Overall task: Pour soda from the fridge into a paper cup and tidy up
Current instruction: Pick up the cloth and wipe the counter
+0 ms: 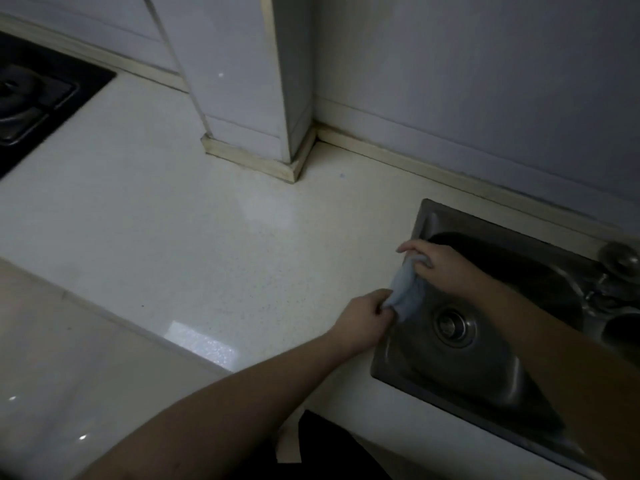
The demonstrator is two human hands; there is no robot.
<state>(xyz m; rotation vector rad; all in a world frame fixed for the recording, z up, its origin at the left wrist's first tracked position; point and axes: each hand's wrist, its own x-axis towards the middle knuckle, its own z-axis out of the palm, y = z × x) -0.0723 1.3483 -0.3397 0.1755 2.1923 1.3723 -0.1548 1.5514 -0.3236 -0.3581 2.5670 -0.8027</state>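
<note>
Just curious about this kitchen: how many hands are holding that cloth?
2. The left hand grips the lower end of the pale blue cloth at the sink's left rim; the right hand grips its upper end, over the basin.

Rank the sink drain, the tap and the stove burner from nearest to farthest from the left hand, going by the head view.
From the left hand:
1. Sink drain, just to its right, in the basin.
2. Tap, far right, on the sink's back rim.
3. Stove burner, far left, at the counter's upper corner.
</note>
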